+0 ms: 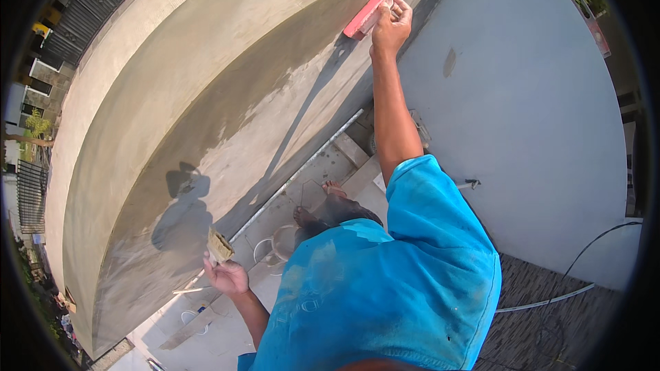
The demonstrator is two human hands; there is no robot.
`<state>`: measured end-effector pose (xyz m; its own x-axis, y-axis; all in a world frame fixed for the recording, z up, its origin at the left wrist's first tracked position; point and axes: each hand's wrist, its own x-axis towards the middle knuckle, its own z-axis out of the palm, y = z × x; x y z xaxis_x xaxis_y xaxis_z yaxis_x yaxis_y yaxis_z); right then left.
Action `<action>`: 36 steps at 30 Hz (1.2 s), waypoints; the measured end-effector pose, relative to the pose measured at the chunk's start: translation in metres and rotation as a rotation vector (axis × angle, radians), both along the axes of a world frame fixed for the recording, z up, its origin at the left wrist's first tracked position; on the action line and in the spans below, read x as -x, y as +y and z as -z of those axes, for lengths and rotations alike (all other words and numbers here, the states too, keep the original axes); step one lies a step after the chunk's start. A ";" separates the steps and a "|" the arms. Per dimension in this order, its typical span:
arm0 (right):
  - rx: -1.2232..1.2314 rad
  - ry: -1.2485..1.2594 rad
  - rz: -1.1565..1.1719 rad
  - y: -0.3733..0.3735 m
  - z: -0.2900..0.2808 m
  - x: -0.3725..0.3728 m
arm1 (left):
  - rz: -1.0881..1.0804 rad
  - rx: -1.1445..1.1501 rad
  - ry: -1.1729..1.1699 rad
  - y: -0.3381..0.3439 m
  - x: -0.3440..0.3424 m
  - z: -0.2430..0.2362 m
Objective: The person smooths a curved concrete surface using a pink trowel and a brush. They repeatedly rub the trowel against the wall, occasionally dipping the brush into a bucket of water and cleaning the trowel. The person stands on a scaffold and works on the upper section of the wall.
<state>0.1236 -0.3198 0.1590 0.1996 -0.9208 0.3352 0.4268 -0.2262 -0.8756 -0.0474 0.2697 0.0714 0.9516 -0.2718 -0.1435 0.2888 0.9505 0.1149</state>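
My right arm reaches up to the far wall, and my right hand [392, 24] grips a red plastering float [372, 9] by its back. The float lies against the plastered wall [275, 89], where a darker, damp-looking band curves beside a lighter one. At lower left, my left hand [227, 276] is closed on a small yellowish block [219, 247], crusted and rough. Whether it is a sponge or a wide brush head I cannot tell. This block is held in front of the wall's lower part, near my shadow.
Below me, a bucket [282, 242] stands beside my bare feet [335, 189]. A long metal pipe [295, 180] runs along the wall's foot. To the right rises a smooth grey wall [522, 110] with a small tap-like fitting [472, 183]. A black cable [584, 251] hangs at far right.
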 end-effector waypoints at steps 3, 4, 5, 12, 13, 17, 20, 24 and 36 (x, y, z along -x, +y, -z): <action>0.495 0.024 -0.006 0.134 0.017 0.014 | -0.019 0.022 0.042 -0.022 0.002 -0.003; 0.570 0.012 -0.250 0.174 0.028 0.034 | -0.013 0.018 0.041 -0.032 -0.005 -0.004; 0.673 -0.015 -0.452 0.204 0.040 0.053 | -0.010 0.015 0.036 -0.040 -0.013 -0.006; 0.360 -0.207 -1.101 0.245 0.023 0.128 | -0.056 -0.209 0.136 -0.095 -0.019 -0.017; 0.290 -0.270 -1.037 0.241 0.016 0.121 | -0.085 -0.231 0.150 -0.094 -0.017 -0.016; 0.360 -0.326 -0.564 0.232 -0.030 0.068 | -0.092 -0.144 0.115 -0.075 -0.003 -0.002; 0.446 -0.279 -0.419 0.244 -0.044 0.043 | -0.111 -0.112 0.131 -0.059 0.003 0.006; 0.452 -0.133 -0.341 0.270 -0.047 0.025 | -0.183 -0.206 0.169 -0.033 0.008 0.008; 0.731 0.043 -0.012 0.213 -0.007 0.020 | -0.387 -0.272 0.379 0.066 0.052 0.042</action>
